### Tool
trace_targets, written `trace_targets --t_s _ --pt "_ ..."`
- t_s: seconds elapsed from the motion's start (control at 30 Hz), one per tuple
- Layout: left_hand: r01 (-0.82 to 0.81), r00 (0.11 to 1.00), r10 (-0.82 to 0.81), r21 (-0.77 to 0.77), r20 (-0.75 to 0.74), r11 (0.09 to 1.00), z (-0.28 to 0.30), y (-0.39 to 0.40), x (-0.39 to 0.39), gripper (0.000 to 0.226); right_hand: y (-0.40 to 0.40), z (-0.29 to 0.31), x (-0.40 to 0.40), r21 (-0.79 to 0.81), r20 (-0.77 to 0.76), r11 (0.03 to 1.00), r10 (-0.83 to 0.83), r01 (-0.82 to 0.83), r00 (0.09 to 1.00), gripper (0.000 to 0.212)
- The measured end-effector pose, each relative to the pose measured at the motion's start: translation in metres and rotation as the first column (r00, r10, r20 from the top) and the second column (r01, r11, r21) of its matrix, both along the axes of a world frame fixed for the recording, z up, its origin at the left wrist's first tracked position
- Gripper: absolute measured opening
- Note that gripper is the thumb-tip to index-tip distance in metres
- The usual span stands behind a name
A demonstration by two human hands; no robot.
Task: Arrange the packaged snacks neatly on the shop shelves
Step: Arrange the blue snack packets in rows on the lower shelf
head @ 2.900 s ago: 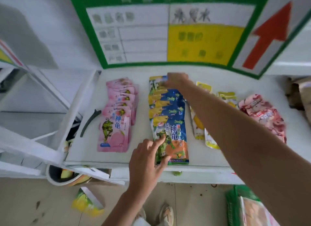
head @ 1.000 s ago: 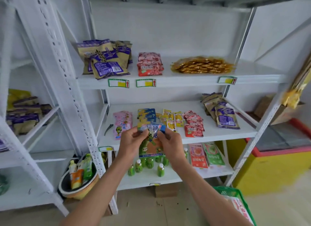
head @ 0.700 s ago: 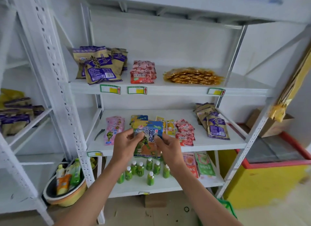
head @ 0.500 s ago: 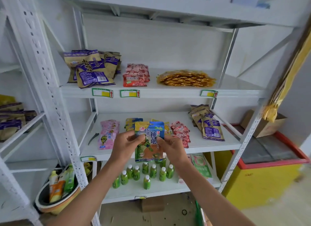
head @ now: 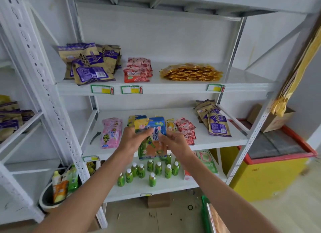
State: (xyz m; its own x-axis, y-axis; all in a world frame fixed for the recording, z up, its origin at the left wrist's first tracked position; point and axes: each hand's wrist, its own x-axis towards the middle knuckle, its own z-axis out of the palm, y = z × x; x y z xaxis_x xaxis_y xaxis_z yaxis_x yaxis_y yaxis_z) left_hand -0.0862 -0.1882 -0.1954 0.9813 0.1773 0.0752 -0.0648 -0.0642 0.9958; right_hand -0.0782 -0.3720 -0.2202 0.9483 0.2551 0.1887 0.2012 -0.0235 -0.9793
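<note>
Before the middle shelf (head: 217, 142), left hand (head: 132, 140) and right hand (head: 175, 141) gripping blue packets (head: 152, 139)

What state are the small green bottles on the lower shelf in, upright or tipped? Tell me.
Upright. Every visible green bottle stands on its base on the lower shelf with its white cap on top; none lies on its side.

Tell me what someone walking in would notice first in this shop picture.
Most likely the two hands, left hand and right hand, holding a stack of blue snack packets in front of the middle shelf. Next, the gold-wrapped pile on the right of the shelf above, and the green bottles clustered on the shelf below.
</note>
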Motion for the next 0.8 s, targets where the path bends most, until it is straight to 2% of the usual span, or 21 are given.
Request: trace_targets --t_s 0.1,0.2,0.27,0.37,0.43,0.47,0.53,0.6,0.67,0.73,0.8 --pt "-0.023 1.000 0.023 -0.050 -0.003 0.998 0.007 0.006 0.005 0.021 0.007 -0.003 -0.002 0.004 -0.012 1.000 0.025 -0.025 1.000 0.022" --pt "-0.015 1.000 0.014 -0.039 -0.015 0.999 0.012 0.011 0.009 0.023 0.015 -0.004 0.003 0.001 0.005 0.999 -0.032 0.032 0.999 0.018" --pt "-0.003 0.999 0.002 -0.029 -0.045 1.000 0.013 0.016 0.009 0.040 0.019 -0.002 0.007 -0.006 0.018 0.995 -0.101 0.101 0.995 0.015" --pt "-0.066 0.995 0.067 0.017 -0.080 0.998 0.008 0.020 0.001 0.062 0.028 -0.006 0.004 -0.073 0.058 0.960 -0.268 0.272 0.962 0.013" --pt "0.056 0.992 -0.053 0.020 -0.118 0.998 0.002 0.014 -0.006 0.066 0.035 -0.014 0.002 -0.160 0.180 0.933 -0.293 0.322 0.939 0.014" --pt "0.134 0.982 -0.132 0.004 -0.135 0.991 -0.002 0.010 -0.008 0.066 0.040 -0.019 0.001 -0.203 0.243 0.941 -0.220 0.271 0.945 0.017" --pt "0.140 0.982 -0.133 0.046 -0.131 0.989 -0.010 0.010 -0.004 0.053 0.048 -0.027 0.000 -0.268 0.253 0.956 -0.051 0.121 0.966 0.026" --pt "-0.006 0.989 0.014 0.049 -0.150 0.999 -0.019 0.023 0.005 0.039 0.048 -0.028 0.002 -0.257 0.187 0.966 0.009 0.040 0.982 0.030" --pt "-0.072 0.974 0.060 -0.047 -0.220 0.996 -0.030 0.040 0.012 0.037 0.045 -0.032 0.004 -0.242 0.186 0.964 -0.062 0.107 0.981 0.027" --pt "-0.056 0.964 0.019 -0.130 -0.266 0.990 -0.036 0.050 0.013 0.034 0.043 -0.038 0.007 -0.234 0.129 0.958 -0.140 0.167 0.982 0.025" --pt "-0.025 0.962 -0.018 -0.151 -0.274 0.988 -0.038 0.054 0.014 0.035 0.045 -0.044 0.011 -0.234 0.054 0.957 -0.163 0.171 0.985 0.020"
